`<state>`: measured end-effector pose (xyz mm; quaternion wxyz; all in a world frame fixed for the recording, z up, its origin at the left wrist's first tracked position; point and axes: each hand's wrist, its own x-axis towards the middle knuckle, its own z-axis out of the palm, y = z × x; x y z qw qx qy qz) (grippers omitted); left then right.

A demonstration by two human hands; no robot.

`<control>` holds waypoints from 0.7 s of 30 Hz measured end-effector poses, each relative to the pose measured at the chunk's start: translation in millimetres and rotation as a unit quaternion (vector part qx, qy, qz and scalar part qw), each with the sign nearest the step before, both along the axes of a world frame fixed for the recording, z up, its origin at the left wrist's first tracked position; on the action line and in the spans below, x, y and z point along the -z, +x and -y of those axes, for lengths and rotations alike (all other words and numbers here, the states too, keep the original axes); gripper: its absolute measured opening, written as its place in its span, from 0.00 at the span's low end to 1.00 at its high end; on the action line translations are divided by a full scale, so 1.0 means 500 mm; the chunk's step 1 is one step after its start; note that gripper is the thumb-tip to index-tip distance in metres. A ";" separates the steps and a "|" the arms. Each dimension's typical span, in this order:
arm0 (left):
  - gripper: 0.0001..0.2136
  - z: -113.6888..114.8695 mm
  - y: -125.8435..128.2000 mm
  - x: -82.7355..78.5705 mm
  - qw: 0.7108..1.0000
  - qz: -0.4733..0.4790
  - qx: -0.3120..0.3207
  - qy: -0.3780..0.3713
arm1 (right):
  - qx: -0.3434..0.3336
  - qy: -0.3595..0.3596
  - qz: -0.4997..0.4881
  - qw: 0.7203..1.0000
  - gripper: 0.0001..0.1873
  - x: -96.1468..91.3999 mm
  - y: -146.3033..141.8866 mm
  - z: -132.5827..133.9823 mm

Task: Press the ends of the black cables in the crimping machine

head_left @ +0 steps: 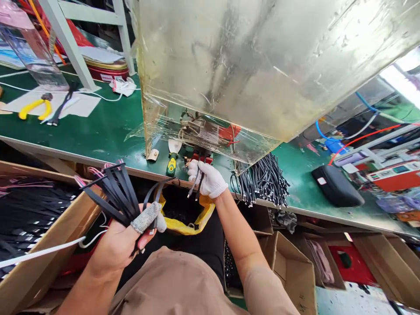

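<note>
My left hand [133, 232], with cloth covers on some fingers, is closed around a bundle of flat black cables [116, 192] whose pink and white wire ends fan out to the upper left. In a white glove, my right hand [208, 177] pinches dark cables [196, 186] with metal-tipped ends hanging down. It is at the bench edge, just in front of a small red device [201, 156] under a clear plastic cover [210, 131]. Part of that device is hidden behind my fingers. Below, between my hands, hangs a yellow-rimmed bag [188, 228] with dark contents.
A green-and-yellow-handled tool [172, 164] lies left of the device. Many black cables [267, 179] are piled to the right, near a black case [337, 186]. Yellow-handled pliers [36, 107] rest at left. A cardboard box [75, 232] of cables stands beside my left arm.
</note>
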<state>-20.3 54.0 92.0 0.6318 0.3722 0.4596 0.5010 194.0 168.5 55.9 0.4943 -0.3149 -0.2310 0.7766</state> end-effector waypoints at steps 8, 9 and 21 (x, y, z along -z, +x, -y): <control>0.25 0.000 -0.006 0.041 0.999 0.019 0.029 0.009 | 0.053 -0.084 -0.043 0.994 0.14 -0.032 -0.011 -0.029; 0.24 0.001 -0.006 0.045 0.999 0.029 0.030 0.011 | 0.058 -0.090 -0.045 0.993 0.16 -0.036 -0.012 -0.029; 0.23 0.015 -0.010 0.068 0.999 0.024 0.043 -0.001 | 0.039 -0.109 -0.053 0.992 0.11 -0.017 0.008 -0.043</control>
